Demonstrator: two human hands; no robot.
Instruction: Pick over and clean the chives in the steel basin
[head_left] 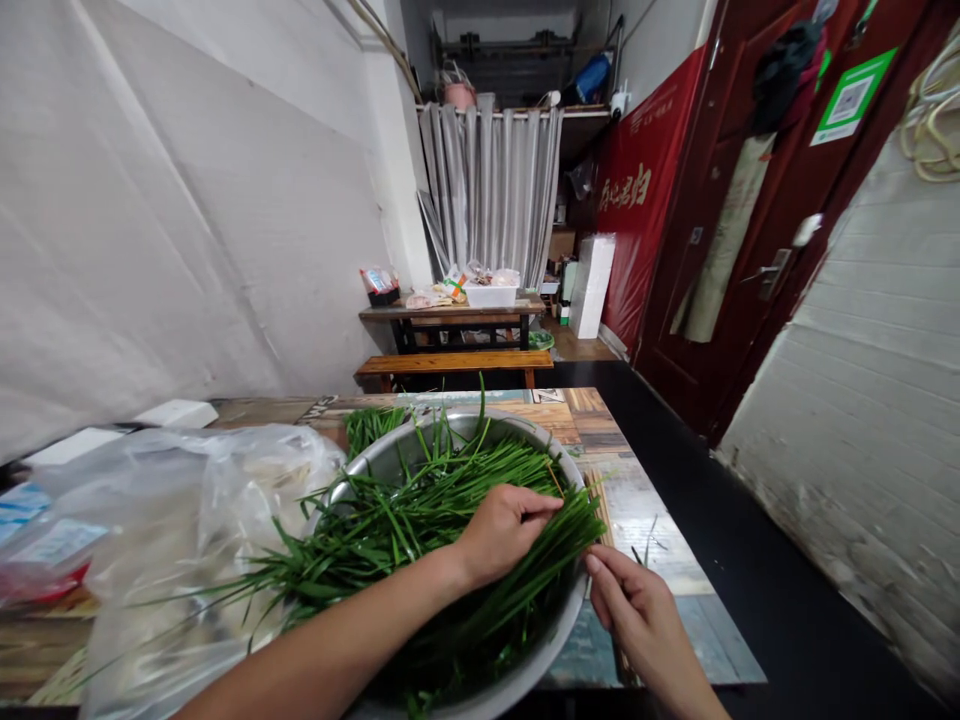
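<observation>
A large metal basin (561, 640) stands on the table, heaped with long green garlic chives (420, 505). My left hand (501, 532) reaches across it, closed at the fingertips on a bunch of chives near the right rim. A thin brown stick (555, 478), like a skewer, pokes up just beyond those fingertips. My right hand (636, 602) is at the basin's right side. Its thumb and forefinger pinch together by the ends of the bunch; what lies between them is too small to make out. Thin bamboo skewers (600, 515) lie on the table, partly hidden behind this hand.
A clear plastic bag (187, 540) covers the table's left part, against the basin. More chives (369, 428) lie behind the basin. Loose green bits dot the table (660, 500) at right. A wooden bench (454, 362) and another table with a white container (491, 294) stand beyond.
</observation>
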